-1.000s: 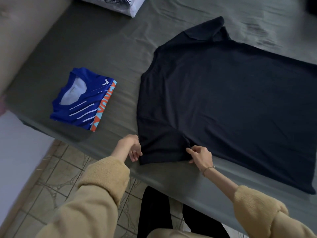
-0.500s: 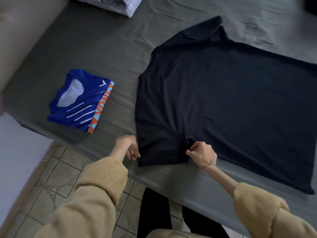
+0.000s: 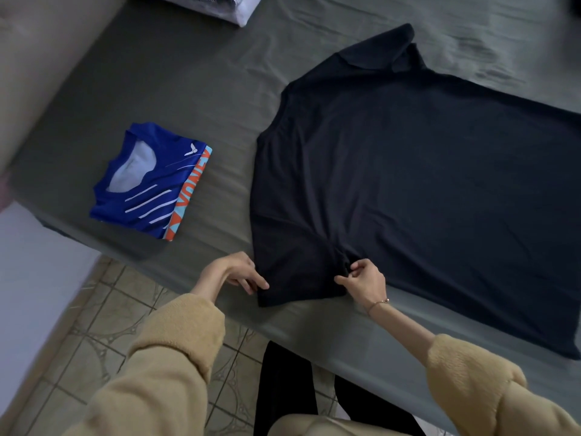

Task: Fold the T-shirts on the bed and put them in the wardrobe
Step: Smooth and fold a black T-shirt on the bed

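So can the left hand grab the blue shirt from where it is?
Probably yes. The left hand holds the black shirt's sleeve corner, and only bare bed sheet lies between it and the folded blue shirt. It must let go first.

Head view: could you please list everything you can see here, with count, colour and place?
black T-shirt: one, black, spread flat on the bed, right of centre, near sleeve at the bed's front edge.
blue T-shirt: one, blue with white stripes and an orange band, folded, left on the bed.
white item: one, white with dark print, top edge, partly cut off.
bed: one, grey-green sheet, fills most of the view.
floor: beige tiles, lower left.
bracelet: one, thin, on the right wrist.
left hand: pinches the black sleeve's corner.
right hand: pinches the sleeve near the armpit.
sleeves: two, tan.
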Action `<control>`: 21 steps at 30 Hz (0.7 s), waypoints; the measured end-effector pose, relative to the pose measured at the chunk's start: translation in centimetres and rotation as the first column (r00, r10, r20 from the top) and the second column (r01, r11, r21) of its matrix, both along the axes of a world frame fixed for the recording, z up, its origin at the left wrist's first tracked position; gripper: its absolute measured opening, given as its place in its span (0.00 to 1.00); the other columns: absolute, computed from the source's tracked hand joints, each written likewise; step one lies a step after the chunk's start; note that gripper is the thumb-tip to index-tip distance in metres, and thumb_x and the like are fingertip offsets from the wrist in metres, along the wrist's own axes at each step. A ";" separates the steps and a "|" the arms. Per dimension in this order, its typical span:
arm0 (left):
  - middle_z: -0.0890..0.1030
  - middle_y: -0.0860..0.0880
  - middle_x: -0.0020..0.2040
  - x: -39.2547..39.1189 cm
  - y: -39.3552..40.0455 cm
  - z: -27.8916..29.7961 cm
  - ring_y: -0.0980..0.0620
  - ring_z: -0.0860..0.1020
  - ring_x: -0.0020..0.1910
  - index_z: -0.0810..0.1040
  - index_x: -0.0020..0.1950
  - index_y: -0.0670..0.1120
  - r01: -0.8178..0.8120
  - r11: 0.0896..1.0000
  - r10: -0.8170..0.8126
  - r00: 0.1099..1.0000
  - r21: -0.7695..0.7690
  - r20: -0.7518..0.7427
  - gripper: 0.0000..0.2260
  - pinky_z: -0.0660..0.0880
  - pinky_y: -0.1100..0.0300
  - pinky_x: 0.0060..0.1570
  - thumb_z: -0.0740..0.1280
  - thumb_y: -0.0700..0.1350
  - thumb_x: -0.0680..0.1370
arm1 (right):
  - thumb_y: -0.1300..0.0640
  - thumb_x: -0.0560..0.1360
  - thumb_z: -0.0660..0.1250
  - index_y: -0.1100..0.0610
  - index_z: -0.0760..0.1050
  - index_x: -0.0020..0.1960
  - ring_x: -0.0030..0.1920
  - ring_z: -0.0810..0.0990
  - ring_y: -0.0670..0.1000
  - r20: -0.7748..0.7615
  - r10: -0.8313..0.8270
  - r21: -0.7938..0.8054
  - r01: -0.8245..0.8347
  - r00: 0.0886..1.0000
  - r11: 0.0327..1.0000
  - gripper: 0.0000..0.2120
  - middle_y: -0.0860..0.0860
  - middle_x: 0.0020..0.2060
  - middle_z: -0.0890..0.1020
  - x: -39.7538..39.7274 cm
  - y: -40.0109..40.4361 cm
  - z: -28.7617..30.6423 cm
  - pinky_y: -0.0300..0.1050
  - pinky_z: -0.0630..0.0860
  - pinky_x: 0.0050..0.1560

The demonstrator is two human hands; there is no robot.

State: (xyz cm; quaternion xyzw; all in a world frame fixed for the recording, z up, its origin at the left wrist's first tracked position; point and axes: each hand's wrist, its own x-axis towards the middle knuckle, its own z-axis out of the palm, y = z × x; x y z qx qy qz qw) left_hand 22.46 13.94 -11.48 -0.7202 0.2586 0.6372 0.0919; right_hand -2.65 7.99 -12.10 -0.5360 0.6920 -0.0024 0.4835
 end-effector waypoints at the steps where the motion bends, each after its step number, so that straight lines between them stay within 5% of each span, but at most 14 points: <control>1: 0.82 0.54 0.34 0.0 0.1 0.2 0.57 0.82 0.36 0.71 0.37 0.46 -0.010 1.000 0.010 1.000 -0.002 -0.022 0.13 0.71 0.67 0.34 0.75 0.44 0.71 | 0.60 0.66 0.75 0.58 0.71 0.48 0.40 0.75 0.49 0.028 -0.031 0.026 0.030 0.999 0.999 0.16 0.46 0.30 0.74 0.0 0.1 -0.1 0.40 0.66 0.42; 5: 0.83 0.49 0.30 -0.2 0.5 0.7 0.58 0.81 0.29 0.74 0.41 0.42 -0.094 0.993 0.102 0.989 0.078 -0.104 0.07 0.76 0.69 0.32 0.71 0.40 0.74 | 0.62 0.66 0.75 0.58 0.69 0.47 0.37 0.75 0.51 0.057 -0.041 0.068 0.037 0.998 0.997 0.16 0.50 0.36 0.75 -0.2 0.1 -0.2 0.46 0.74 0.45; 10: 0.84 0.50 0.34 -0.6 -0.2 0.4 0.61 0.80 0.29 0.79 0.42 0.41 -0.002 0.991 0.012 0.998 0.134 -0.069 0.05 0.75 0.68 0.38 0.69 0.42 0.77 | 0.68 0.66 0.72 0.61 0.65 0.45 0.33 0.71 0.51 0.066 0.041 -0.007 -0.040 0.997 0.999 0.16 0.52 0.34 0.72 -0.5 -0.5 -0.2 0.31 0.74 0.32; 13: 0.83 0.53 0.32 -1.3 -0.6 0.0 0.61 0.81 0.29 0.77 0.43 0.43 0.082 0.987 -0.084 0.996 0.137 0.008 0.06 0.72 0.67 0.34 0.69 0.44 0.77 | 0.69 0.66 0.72 0.60 0.64 0.46 0.30 0.75 0.50 0.073 0.057 0.036 -0.059 0.996 0.998 0.18 0.56 0.41 0.73 0.1 -0.6 -0.1 0.45 0.81 0.32; 15: 0.82 0.51 0.30 -1.8 -0.9 -0.2 0.59 0.80 0.27 0.76 0.43 0.42 0.125 0.979 -0.133 0.990 0.162 0.044 0.08 0.74 0.66 0.31 0.71 0.44 0.75 | 0.65 0.65 0.72 0.60 0.62 0.47 0.35 0.78 0.55 -0.034 0.210 -0.009 -0.210 0.977 0.978 0.19 0.57 0.41 0.74 0.3 -0.7 0.0 0.53 0.80 0.36; 19: 0.84 0.53 0.40 -1.2 -1.5 0.2 0.57 0.83 0.43 0.80 0.41 0.47 0.297 0.907 -0.341 0.934 0.300 0.105 0.11 0.75 0.61 0.58 0.76 0.53 0.69 | 0.55 0.68 0.69 0.59 0.59 0.47 0.40 0.72 0.57 -0.282 0.413 -0.186 -0.472 0.866 0.862 0.19 0.52 0.41 0.71 0.6 -0.4 0.6 0.45 0.66 0.37; 21: 0.83 0.57 0.44 -0.6 -2.0 0.9 0.59 0.81 0.50 0.81 0.41 0.51 0.362 0.871 -0.447 0.864 0.332 0.231 0.09 0.73 0.63 0.57 0.73 0.55 0.71 | 0.53 0.70 0.66 0.58 0.60 0.46 0.37 0.70 0.55 -0.329 0.413 -0.285 -0.506 0.849 0.814 0.16 0.50 0.40 0.69 0.7 -0.5 0.6 0.44 0.64 0.36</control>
